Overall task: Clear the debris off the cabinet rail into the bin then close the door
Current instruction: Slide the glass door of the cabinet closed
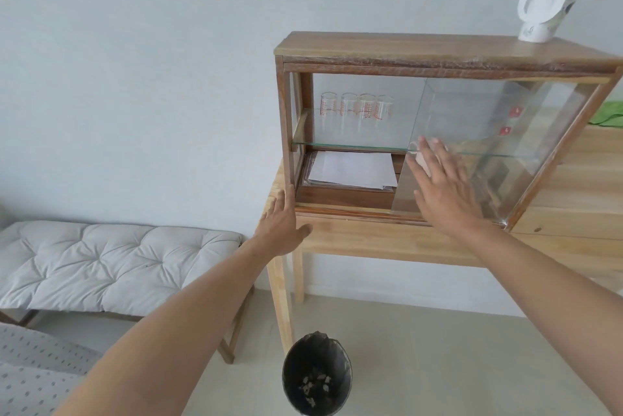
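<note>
A wooden cabinet (438, 51) with a sliding glass door (488, 132) stands on a light wooden table (387, 240). The door covers the right half; the left half is open. My right hand (441, 186) lies flat with spread fingers on the glass near the door's left edge. My left hand (283, 223) is open, fingertips at the cabinet's lower left corner post. The bottom rail (347, 211) shows bare wood with no debris I can make out. A black bin (317, 375) on the floor below holds several small scraps.
Inside the cabinet, several measuring glasses (357, 109) stand on a glass shelf above a stack of white paper (352, 169). A white jug (546, 11) sits on the cabinet top. A cushioned bench (111, 260) stands at the left, and a green cloth (610, 114) lies at the far right.
</note>
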